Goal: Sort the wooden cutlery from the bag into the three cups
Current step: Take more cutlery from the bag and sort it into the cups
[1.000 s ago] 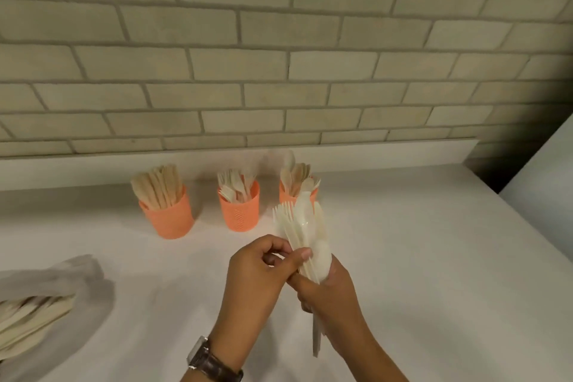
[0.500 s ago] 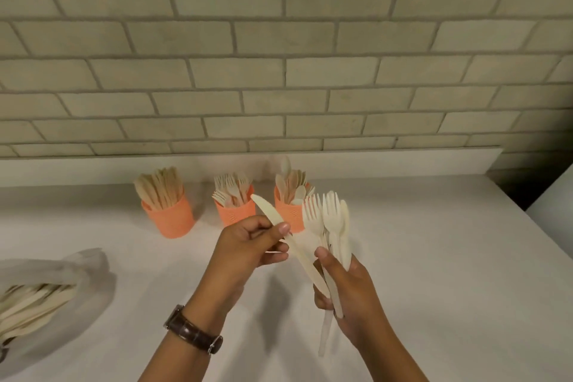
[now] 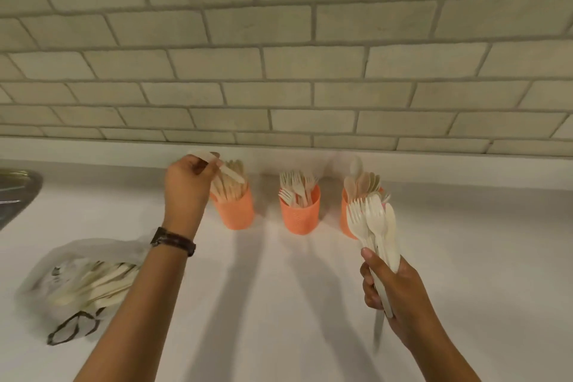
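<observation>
Three orange cups stand in a row by the wall: the left cup holds knives, the middle cup forks, the right cup spoons. My left hand pinches a wooden knife just above the left cup, its blade pointing right over the rim. My right hand grips a bunch of forks and spoons upright in front of the right cup, partly hiding it. A clear plastic bag with more wooden cutlery lies at the left.
The white counter meets a brick-tile wall behind the cups. A metal sink edge shows at the far left. A watch sits on my left wrist.
My left hand pulled a knife out of the bunch and carried it left and back to above the left cup. My right hand kept the remaining bunch, now to the right.
</observation>
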The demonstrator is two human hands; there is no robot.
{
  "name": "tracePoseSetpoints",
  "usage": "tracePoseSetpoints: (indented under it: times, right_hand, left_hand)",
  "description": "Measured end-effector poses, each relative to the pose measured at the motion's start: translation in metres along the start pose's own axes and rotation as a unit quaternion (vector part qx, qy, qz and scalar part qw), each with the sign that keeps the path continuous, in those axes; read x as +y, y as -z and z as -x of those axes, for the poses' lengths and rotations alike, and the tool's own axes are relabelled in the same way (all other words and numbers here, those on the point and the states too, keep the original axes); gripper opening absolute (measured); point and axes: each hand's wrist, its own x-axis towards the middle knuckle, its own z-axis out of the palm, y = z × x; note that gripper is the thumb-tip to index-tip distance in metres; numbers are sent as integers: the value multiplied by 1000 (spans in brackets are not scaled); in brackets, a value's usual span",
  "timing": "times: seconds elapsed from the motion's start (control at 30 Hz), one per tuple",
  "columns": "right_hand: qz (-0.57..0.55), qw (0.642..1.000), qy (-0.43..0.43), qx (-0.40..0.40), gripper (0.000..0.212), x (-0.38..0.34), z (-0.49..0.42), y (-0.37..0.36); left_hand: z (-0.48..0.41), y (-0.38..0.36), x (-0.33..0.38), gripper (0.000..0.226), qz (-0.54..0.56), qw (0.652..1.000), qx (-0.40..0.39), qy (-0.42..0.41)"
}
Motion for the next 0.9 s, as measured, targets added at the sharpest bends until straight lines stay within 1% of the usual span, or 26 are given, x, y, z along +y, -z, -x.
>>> tracePoseSetpoints:
  times: [0.13, 0.2, 0.27, 0.3, 0.33, 0.37, 0.4, 0.43, 0.47, 0.5, 0.53, 0.6, 0.67, 0.7, 0.73, 0.77, 0.8, 0.83, 0.9]
  right_hand:
    - [6, 1000, -15, -7, 14, 7, -11, -23]
    - [5, 1000, -20, -12, 14, 9, -14, -34]
    - [7, 999, -24, -20, 13, 10, -16, -44]
    - [6, 999, -26, -23, 12, 10, -17, -49]
    - [5, 999, -29, -27, 12, 9, -17, -53]
    - [6, 999, -31, -29, 11, 9, -17, -56]
    - [5, 999, -32, -31, 11, 8, -17, -58]
    - [2, 999, -32, -32, 12, 7, -16, -60]
    - [-3, 999, -31, -31, 12, 6, -16, -61]
    - [-7, 999, -30, -28, 12, 5, -16, -61]
    - [-9, 999, -29, -25, 12, 4, -15, -60]
    - [-17, 999, -30, -22, 12, 4, -13, -57]
    - [-28, 999, -34, -23, 11, 3, -10, -54]
    - [-31, 999, -36, -24, 11, 3, -8, -53]
    - [-30, 999, -36, -24, 11, 3, -6, -52]
    - [-24, 999, -35, -25, 12, 3, -5, -50]
    - [-17, 999, -31, -25, 12, 3, -4, -49]
    - [-10, 999, -26, -25, 12, 4, -2, -48]
    - [4, 1000, -13, -21, 11, 5, 1, -46]
  left_hand:
    - [-27, 7, -26, 12, -91, 996, 7, -25]
    - [-38, 4, -46, 18, -141, 990, -1, -17]
    - [-43, 0, -64, 23, -210, 977, -34, 6]
    - [-44, -1, -70, 20, -230, 972, -49, 24]
    - [-44, -2, -76, 14, -236, 969, -57, 38]
    - [-42, -2, -78, 27, -230, 970, -50, 52]
    - [-40, -2, -79, 49, -222, 973, -33, 52]
    - [-36, -3, -74, 63, -211, 977, -8, 38]
    - [-32, -5, -68, 68, -196, 980, 16, 13]
    - [-24, -8, -57, 66, -173, 985, 26, -6]
    - [-13, -14, -47, 58, -147, 989, 17, -15]
    - [13, -28, -27, 33, -85, 995, -47, -4]
    - [43, -44, -10, 14, -2, 985, -162, 54]
    - [57, -51, -1, 12, 47, 968, -227, 93]
    - [68, -56, 5, 15, 94, 946, -282, 132]
    - [78, -61, 11, 20, 132, 923, -323, 163]
    - [85, -65, 16, 22, 161, 905, -349, 180]
    - [91, -68, 20, 22, 178, 896, -363, 185]
    - [98, -73, 28, 18, 194, 893, -361, 185]
